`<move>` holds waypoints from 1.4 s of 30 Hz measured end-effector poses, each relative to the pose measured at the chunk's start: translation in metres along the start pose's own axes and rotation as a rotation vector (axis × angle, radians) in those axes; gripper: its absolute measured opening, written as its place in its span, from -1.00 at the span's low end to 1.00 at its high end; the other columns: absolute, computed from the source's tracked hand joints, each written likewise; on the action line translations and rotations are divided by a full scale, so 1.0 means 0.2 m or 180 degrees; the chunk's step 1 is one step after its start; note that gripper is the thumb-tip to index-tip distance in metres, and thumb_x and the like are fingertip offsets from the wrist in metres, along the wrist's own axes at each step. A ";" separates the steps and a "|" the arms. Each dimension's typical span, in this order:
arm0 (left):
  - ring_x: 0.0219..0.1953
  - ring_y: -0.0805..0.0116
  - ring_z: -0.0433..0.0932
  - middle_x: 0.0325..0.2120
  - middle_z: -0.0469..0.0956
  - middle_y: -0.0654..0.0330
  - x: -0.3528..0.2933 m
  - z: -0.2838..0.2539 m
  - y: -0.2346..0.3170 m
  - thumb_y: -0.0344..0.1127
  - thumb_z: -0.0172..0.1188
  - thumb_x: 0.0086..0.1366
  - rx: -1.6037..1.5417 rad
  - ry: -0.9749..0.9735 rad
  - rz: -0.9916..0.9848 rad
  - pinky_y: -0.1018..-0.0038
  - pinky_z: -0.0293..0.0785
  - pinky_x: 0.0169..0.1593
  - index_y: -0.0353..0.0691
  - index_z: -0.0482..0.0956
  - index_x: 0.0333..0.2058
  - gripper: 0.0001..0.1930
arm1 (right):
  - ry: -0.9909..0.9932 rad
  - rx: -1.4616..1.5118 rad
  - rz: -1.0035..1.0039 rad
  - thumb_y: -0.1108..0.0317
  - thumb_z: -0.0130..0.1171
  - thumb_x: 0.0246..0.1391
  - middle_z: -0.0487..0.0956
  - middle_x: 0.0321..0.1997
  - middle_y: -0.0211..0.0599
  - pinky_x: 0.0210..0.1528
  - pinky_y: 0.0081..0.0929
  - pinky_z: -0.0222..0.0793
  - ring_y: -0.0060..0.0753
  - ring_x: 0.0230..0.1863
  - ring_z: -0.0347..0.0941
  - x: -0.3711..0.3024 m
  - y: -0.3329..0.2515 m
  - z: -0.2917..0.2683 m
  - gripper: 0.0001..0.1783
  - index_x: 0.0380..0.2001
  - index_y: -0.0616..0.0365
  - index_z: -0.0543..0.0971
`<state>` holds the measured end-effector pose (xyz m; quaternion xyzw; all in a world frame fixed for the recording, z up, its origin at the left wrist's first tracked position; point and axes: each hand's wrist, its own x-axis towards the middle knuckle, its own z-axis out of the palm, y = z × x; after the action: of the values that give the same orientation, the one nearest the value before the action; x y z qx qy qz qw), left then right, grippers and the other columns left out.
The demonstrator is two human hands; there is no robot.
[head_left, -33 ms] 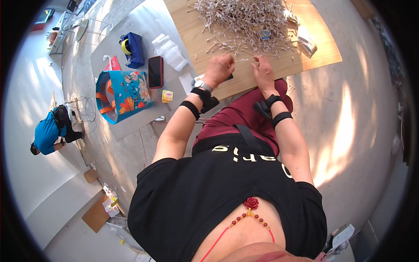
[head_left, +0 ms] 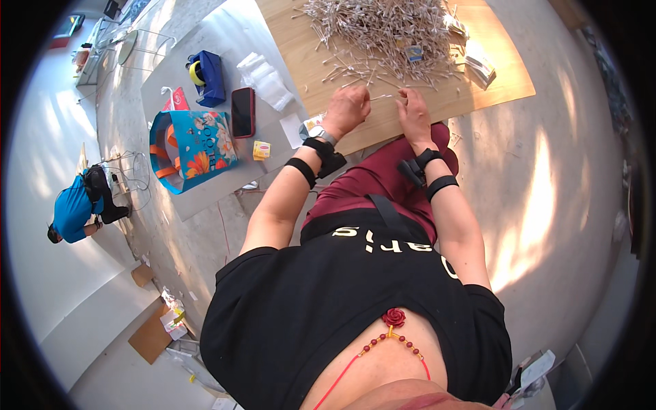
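Note:
A large heap of cotton swabs (head_left: 383, 34) covers the far part of the wooden tabletop (head_left: 379, 133). At the near edge of the heap, my left hand (head_left: 346, 109) is closed in a fist, wearing a watch at the wrist. A thin white cotton swab (head_left: 385, 96) appears to stick out of its fingertips toward the right. My right hand (head_left: 414, 117) rests just beyond my knee at the table's near edge, its fingers loosely bent and apart, close to the swab's tip. I see nothing held in it.
Left of the heap, a grey surface (head_left: 160, 89) bears a phone (head_left: 243, 113), a blue tape dispenser (head_left: 213, 78), clear plastic bags (head_left: 266, 82), a small yellow box (head_left: 262, 150) and a flowered bag (head_left: 205, 150). An opened pack (head_left: 480, 65) lies at right. A person in blue (head_left: 72, 208) bends far left.
My left hand has shifted and turned slightly to the right, covering the dark object that showed beside it. The swab at its fingertips shows more plainly. My right hand has barely moved.

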<state>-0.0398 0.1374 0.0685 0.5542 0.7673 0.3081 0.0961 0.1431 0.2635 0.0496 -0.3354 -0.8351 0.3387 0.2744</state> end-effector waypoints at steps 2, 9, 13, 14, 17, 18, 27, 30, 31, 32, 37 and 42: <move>-0.30 0.02 0.63 -0.43 0.63 0.07 -0.02 0.09 0.07 -0.33 0.29 0.23 0.0335 -0.0039 0.0084 0.15 0.52 -0.05 -0.15 0.67 -0.34 -0.93 | 0.0002 -0.0132 -0.0030 0.48 0.26 0.17 0.62 -0.04 -0.09 0.13 -0.12 0.49 0.05 0.06 0.56 -0.04 0.07 -0.03 -0.67 0.02 0.18 0.58; -0.23 -0.02 0.66 -0.34 0.66 0.03 0.01 0.15 0.05 -0.29 0.29 0.20 0.0008 -0.0056 -0.0090 0.11 0.56 -0.06 -0.16 0.69 -0.35 -0.89 | -0.0182 -0.0317 -0.0367 0.37 0.36 0.12 0.64 -0.12 -0.17 0.12 -0.11 0.45 0.02 0.02 0.55 -0.08 0.09 -0.07 -0.81 -0.19 0.14 0.68; -0.23 -0.01 0.67 -0.34 0.67 0.04 0.08 0.11 0.01 -0.32 0.30 0.21 -0.0290 -0.0139 -0.0253 0.13 0.58 -0.13 -0.22 0.68 -0.33 -0.88 | -0.0325 -0.0471 -0.0402 0.29 0.40 0.09 0.63 -0.15 -0.28 0.08 -0.15 0.42 -0.07 0.00 0.55 -0.09 0.06 -0.06 -0.83 -0.24 0.03 0.71; -0.24 0.00 0.68 -0.33 0.68 0.04 0.08 0.11 -0.01 -0.34 0.31 0.22 -0.0265 -0.0078 -0.0169 0.15 0.58 -0.15 -0.25 0.67 -0.31 -0.88 | -0.0391 -0.0540 -0.0418 0.28 0.40 0.09 0.63 -0.16 -0.30 0.07 -0.16 0.41 -0.09 -0.01 0.55 -0.09 0.05 -0.05 -0.84 -0.25 0.00 0.71; -0.21 -0.01 0.67 -0.33 0.67 0.05 0.10 0.11 -0.01 -0.33 0.30 0.24 -0.0181 -0.0037 -0.0177 0.15 0.58 -0.12 -0.23 0.68 -0.32 -0.89 | -0.0491 -0.0633 -0.0449 0.28 0.39 0.10 0.62 -0.18 -0.34 0.06 -0.18 0.38 -0.14 -0.01 0.55 -0.10 0.03 -0.04 -0.88 -0.27 -0.04 0.70; -0.21 -0.02 0.67 -0.33 0.67 0.04 0.09 0.11 0.00 -0.32 0.29 0.24 -0.0047 -0.0069 -0.0119 0.13 0.58 -0.10 -0.20 0.69 -0.32 -0.90 | -0.0513 -0.0640 -0.0461 0.28 0.39 0.10 0.62 -0.19 -0.34 0.06 -0.18 0.38 -0.15 -0.01 0.55 -0.10 0.03 -0.03 -0.89 -0.28 -0.05 0.70; -0.16 -0.01 0.64 -0.31 0.65 0.07 -0.04 0.16 0.05 -0.28 0.30 0.29 -0.0001 -0.0359 0.0266 0.16 0.57 -0.05 -0.15 0.71 -0.27 -0.89 | -0.0553 -0.0511 -0.0384 0.29 0.39 0.11 0.63 -0.23 -0.28 0.01 -0.14 0.41 -0.08 -0.07 0.57 -0.09 0.01 -0.03 -0.83 -0.27 0.07 0.64; -0.12 -0.01 0.63 -0.28 0.63 0.05 0.00 0.12 0.01 -0.26 0.33 0.27 -0.0166 0.0245 -0.0557 0.16 0.56 -0.02 -0.15 0.69 -0.23 -0.85 | -0.0532 -0.0266 -0.0181 0.29 0.38 0.12 0.64 -0.24 -0.25 0.00 -0.12 0.43 -0.06 -0.08 0.58 -0.07 0.01 -0.02 -0.83 -0.25 0.08 0.65; -0.10 -0.01 0.62 -0.26 0.63 0.04 0.01 0.09 -0.03 -0.26 0.34 0.26 -0.0011 0.0392 -0.0625 0.16 0.55 -0.01 -0.15 0.69 -0.22 -0.84 | -0.0472 -0.0239 -0.0214 0.29 0.38 0.12 0.64 -0.23 -0.24 -0.01 -0.12 0.43 -0.06 -0.07 0.58 -0.06 0.01 -0.01 -0.83 -0.24 0.07 0.65; -0.08 -0.02 0.61 -0.24 0.62 0.03 0.04 0.05 -0.07 -0.26 0.35 0.25 0.0145 0.0537 -0.0693 0.15 0.55 0.01 -0.15 0.68 -0.21 -0.83 | -0.0413 -0.0212 -0.0246 0.29 0.38 0.12 0.64 -0.22 -0.24 -0.01 -0.11 0.44 -0.07 -0.07 0.58 -0.04 0.01 0.00 -0.83 -0.23 0.07 0.66; -0.07 -0.06 0.60 -0.20 0.61 0.00 0.10 -0.03 -0.25 -0.23 0.35 0.23 0.0494 0.0402 -0.0597 0.13 0.55 0.00 -0.17 0.67 -0.25 -0.82 | -0.0373 -0.0416 -0.0568 0.30 0.37 0.14 0.63 -0.18 -0.27 0.04 -0.15 0.43 -0.12 -0.04 0.57 0.10 -0.08 0.09 -0.83 -0.19 0.00 0.71; -0.11 -0.04 0.62 -0.29 0.63 0.02 0.11 -0.03 -0.26 -0.24 0.33 0.22 0.0551 0.0202 -0.0671 0.10 0.56 -0.02 -0.18 0.69 -0.36 -0.86 | -0.0479 -0.0941 -0.0872 0.27 0.38 0.14 0.62 -0.19 -0.35 0.10 -0.17 0.40 -0.20 -0.01 0.56 0.22 -0.10 0.24 -0.82 -0.16 -0.09 0.72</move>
<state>-0.0916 0.1442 0.0479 0.4667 0.8476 0.2463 0.0555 0.0751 0.2679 0.0456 -0.2292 -0.9316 0.1961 0.2026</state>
